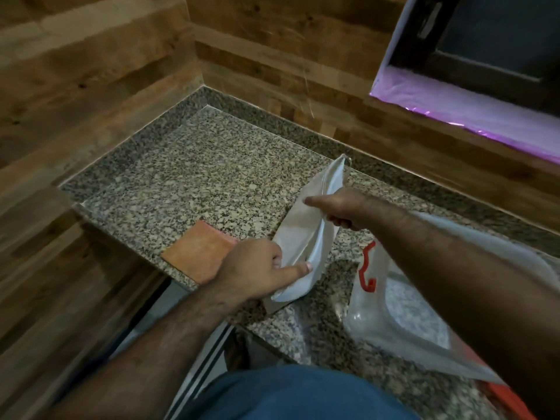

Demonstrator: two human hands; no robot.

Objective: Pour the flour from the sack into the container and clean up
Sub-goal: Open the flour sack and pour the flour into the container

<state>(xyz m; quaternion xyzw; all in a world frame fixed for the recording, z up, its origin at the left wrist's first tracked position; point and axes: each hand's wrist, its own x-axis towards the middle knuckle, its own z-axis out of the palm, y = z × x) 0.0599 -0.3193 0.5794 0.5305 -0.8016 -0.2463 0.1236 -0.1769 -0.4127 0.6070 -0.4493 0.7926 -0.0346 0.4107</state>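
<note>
From the head view, a speckled granite bench (188,165) filled the corner between walls (91,86) clad in wood-grain planks, its polished surface mottled grey, black and cream, with a raised granite lip along the back.

On it lay the sack (306,234) — a flat, off-white pouch, limp and creased, slanting from the near edge of the bench towards the back lip, its mouth gaping along the right-hand side and showing a pale lining. The left hand (257,268) held the sack's near end, fingers (300,268) curled on the fabric with the forefinger stretched along the edge of the opening. The right hand (342,210) gripped the farther part of the same edge, its fingers curled round the rim while one finger stuck out straight across the top of the sack.

Just left of the left hand, partly under it, sat a square orange cloth (197,253), matte and slightly fuzzy, near the front edge of the bench.

To the right, under the right forearm, stood the container (394,313) — clear, glossy plastic with rounded corners and a red clip (366,268) on its side. What it held could not be told.

At upper right a dark window recess (485,56) was edged with pink-lit film.
</note>
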